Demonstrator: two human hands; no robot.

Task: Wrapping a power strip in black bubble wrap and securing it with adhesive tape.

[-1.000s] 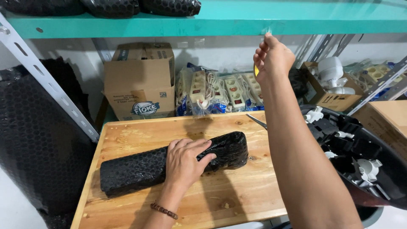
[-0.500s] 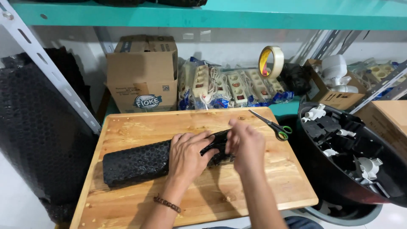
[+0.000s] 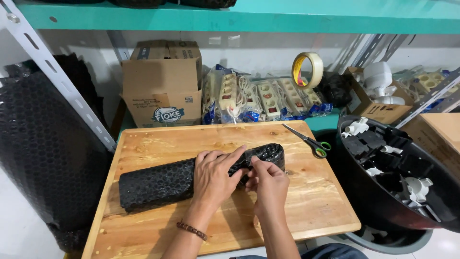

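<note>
The black bubble-wrapped bundle (image 3: 191,180) is pinned to the table (image 3: 311,201) by the left hand (image 3: 213,175); clear tape (image 3: 250,157) is pinched in the right hand (image 3: 269,184) fingers at the bundle's three-o'clock end.

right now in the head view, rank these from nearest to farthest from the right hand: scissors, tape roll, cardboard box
1. Scissors: on the wooden board, just up and right of the right hand.
2. Tape roll: farther back, hanging above the power strips.
3. Cardboard box: back left, behind the board; farthest.

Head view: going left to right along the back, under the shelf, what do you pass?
Black bubble wrap roll → cardboard box → bagged power strips → tape roll → black tub.
</note>
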